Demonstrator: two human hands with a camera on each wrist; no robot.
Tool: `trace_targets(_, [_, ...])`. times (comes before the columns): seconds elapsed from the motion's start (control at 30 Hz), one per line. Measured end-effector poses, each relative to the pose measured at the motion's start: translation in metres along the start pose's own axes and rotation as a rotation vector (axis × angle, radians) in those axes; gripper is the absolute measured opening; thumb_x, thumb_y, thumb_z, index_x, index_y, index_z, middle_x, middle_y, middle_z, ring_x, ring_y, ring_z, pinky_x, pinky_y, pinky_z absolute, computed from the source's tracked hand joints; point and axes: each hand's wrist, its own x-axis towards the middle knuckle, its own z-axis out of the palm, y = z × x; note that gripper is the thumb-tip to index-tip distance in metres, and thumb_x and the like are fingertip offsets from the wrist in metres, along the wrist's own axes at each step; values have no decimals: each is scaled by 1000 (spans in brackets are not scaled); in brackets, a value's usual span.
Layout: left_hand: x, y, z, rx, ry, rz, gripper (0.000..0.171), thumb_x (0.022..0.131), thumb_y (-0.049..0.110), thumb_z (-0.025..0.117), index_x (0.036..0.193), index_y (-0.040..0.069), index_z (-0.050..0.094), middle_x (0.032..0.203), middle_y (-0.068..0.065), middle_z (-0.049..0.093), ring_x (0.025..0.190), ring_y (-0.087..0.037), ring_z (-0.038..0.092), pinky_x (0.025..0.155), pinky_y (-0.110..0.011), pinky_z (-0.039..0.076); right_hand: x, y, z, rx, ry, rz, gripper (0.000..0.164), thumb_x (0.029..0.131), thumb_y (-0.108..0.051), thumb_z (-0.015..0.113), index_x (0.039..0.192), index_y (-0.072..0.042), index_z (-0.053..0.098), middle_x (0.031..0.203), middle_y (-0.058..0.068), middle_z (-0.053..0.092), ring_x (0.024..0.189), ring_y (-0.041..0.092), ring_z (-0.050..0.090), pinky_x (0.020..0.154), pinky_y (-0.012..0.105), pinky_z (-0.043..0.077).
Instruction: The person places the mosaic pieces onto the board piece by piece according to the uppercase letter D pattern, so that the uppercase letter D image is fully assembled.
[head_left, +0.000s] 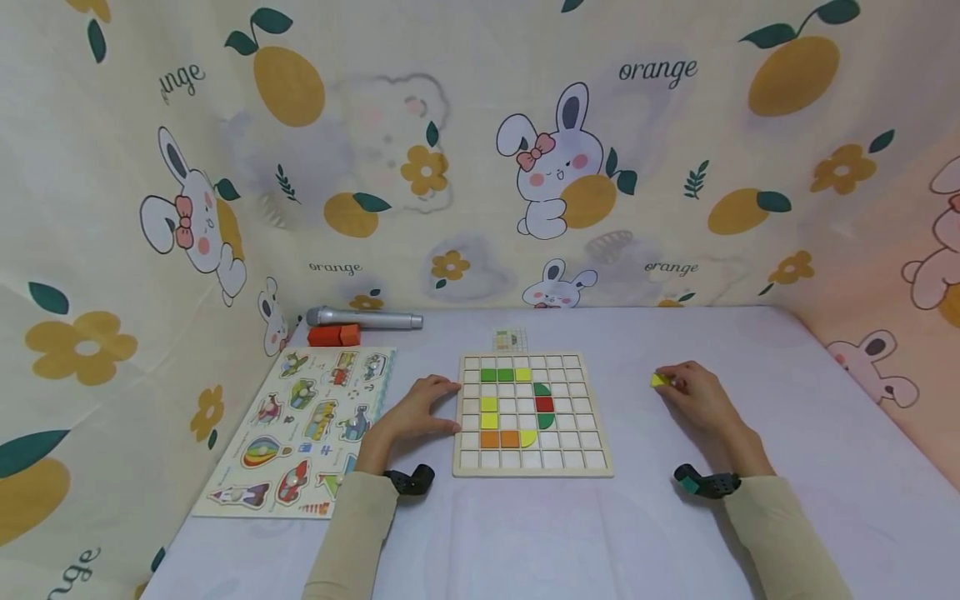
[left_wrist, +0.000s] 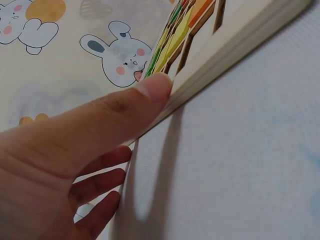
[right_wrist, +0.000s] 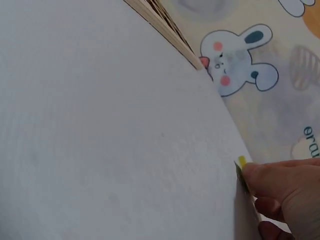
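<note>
A wooden grid board (head_left: 532, 476) lies on the table in front of the person, with green, yellow, orange and red tiles in some cells. At its left edge is the left hand (head_left: 417, 410), fingers spread and nearly straight. In the left wrist view the thumb (left_wrist: 159, 86) touches the frame's edge, and the other fingertips lie along the same side. Well to the right of the board, the right hand (head_left: 701, 402) pinches a small yellow tile (head_left: 657, 381) between thumb and fingers, low over the table. Most of that tile is hidden by the fingers in the right wrist view.
Left of the board lies a picture puzzle board (head_left: 255, 433) with vehicle shapes. Behind it are a grey microphone (head_left: 367, 319) and red-orange blocks (head_left: 333, 336). A small pattern card (head_left: 510, 339) lies at the grid board's far edge. A printed cloth wall stands behind the table.
</note>
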Motion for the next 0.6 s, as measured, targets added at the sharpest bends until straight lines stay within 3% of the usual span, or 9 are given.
trace_targets(0.17, [0,1,-1,4,1,-2,71,75,33,77,136,12,49,139,-13,41,131,-31,33,109,-47,29,7,-21,9,61,20,-5,26,86,-8,66,110,1,65,98,15,58,80,23,50,63,29,45])
trace_targets(0.37, [0,0,0,2,2,5,70,75,33,77,135,11,49,139,-14,40,131,-32,33,109,-47,28,23,-66,25,119,-16,-143,26,84,-8,68,109,-3,67,97,10,60,77,19,49,60,24,43])
trace_targets(0.6, [0,0,-1,-1,-3,19,70,75,32,77,135,11,49,138,-13,41,131,-31,32,111,-46,27,37,-122,49,202,-79,-239,25,84,-13,69,109,-7,67,98,6,60,76,16,49,60,22,45])
